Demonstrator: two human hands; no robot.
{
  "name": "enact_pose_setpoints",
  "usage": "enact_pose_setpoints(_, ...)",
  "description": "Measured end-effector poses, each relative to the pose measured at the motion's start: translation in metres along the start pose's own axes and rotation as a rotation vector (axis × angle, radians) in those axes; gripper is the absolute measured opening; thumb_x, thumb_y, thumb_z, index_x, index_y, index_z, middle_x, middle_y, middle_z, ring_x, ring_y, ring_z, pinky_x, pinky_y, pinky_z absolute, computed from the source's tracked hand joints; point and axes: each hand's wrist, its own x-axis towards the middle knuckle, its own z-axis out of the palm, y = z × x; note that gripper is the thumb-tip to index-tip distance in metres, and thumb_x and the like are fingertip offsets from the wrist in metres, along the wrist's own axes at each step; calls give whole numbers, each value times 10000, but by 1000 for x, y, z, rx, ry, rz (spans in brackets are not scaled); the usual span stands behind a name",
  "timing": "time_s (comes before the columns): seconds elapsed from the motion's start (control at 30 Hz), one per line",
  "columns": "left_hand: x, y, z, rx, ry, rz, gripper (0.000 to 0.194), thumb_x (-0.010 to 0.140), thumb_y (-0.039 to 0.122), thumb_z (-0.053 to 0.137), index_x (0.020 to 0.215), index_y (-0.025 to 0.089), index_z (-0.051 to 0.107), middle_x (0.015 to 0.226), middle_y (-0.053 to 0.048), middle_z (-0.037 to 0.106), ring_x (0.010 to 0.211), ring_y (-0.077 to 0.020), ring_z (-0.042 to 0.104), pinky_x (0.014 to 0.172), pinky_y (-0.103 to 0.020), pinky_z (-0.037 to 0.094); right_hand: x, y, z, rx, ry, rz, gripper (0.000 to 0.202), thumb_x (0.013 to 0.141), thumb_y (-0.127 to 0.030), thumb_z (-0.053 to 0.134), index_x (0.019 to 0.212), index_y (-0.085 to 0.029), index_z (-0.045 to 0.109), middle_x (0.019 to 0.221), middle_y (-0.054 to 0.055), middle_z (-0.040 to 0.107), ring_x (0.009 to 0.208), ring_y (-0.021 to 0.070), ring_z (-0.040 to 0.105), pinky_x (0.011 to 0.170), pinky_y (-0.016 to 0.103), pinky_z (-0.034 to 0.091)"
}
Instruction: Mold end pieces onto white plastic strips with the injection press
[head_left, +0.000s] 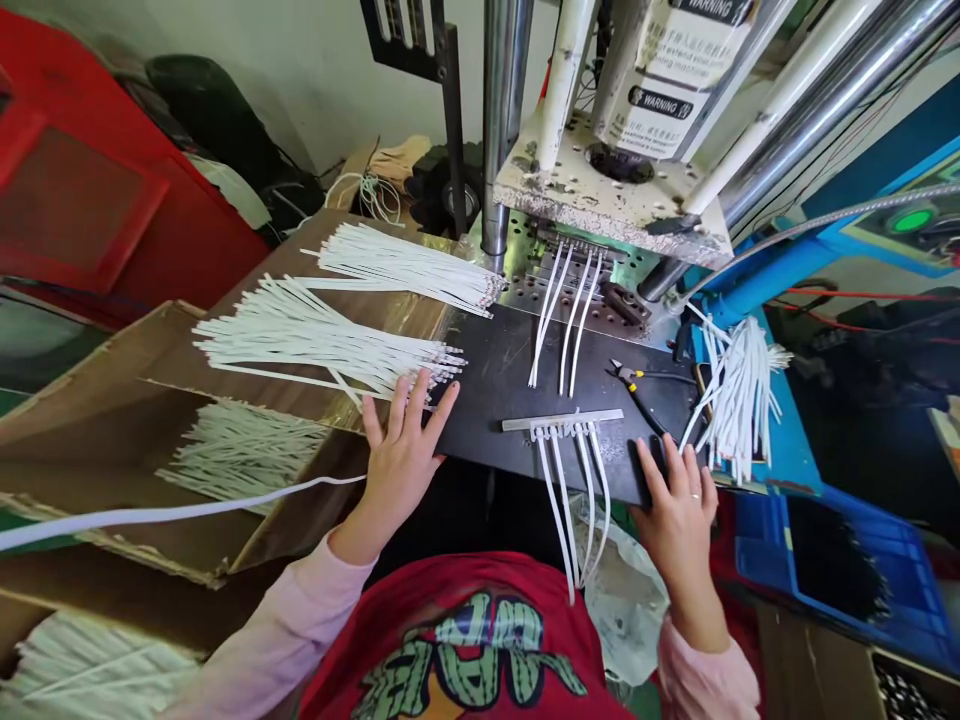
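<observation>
My left hand point(405, 455) has its fingers spread at the near end of a pile of white strips point(322, 340), by the black plate's left edge. My right hand point(679, 500) rests with fingers apart on the front right edge of the black plate point(480, 400), holding nothing. Between the hands lies a metal bar point(562, 421) with several white strips hanging from it over the edge. More white strips point(574, 315) reach out from a mould point(581, 243) under the press. Pliers point(637, 390) with black and yellow handles lie above my right hand.
Another strip pile point(405, 265) lies behind the first. Cardboard boxes point(172, 370) with strips stand at left. The press plate point(615, 195) hangs over the mould. At right are a strip bundle point(742, 400), a blue crate point(862, 570) and a green button point(913, 219).
</observation>
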Motion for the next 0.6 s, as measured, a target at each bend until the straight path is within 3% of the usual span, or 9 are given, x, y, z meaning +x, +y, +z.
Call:
enact_pose_setpoints(0.13,2,3,1,-26,27,-14,1052,721,82,699,1595,359,184,1686,-66,46,1550,-371,76,1213,-676,-21,4,-16,2,-71,40,95,800,820,-183,613,1561,-320,343,1651,102,261,1506,350,245,1178,555,198)
enact_pose_setpoints(0.3,1,2,-1,-51,21,-14,1000,721,53,620,1587,359,224,1683,-44,65,1552,-353,76,1227,-661,4,2,-19,4,-66,67,132,818,788,-191,628,1554,-314,367,1655,120,238,1491,375,266,1158,574,227)
enact_pose_setpoints(0.47,2,6,3,-33,60,-58,970,735,18,554,1578,382,240,1681,-29,73,1555,-325,65,1231,-661,5,2,-24,11,-62,185,206,829,798,-143,598,1559,-362,352,1614,122,328,1461,393,325,1127,604,256)
enact_pose_setpoints(0.6,2,7,7,-52,70,-68,962,748,21,538,1579,394,227,1681,-8,41,1553,-330,62,1236,-651,-1,3,-26,13,-60,179,212,816,792,-154,602,1554,-340,374,1625,122,303,1470,392,303,1142,594,230)
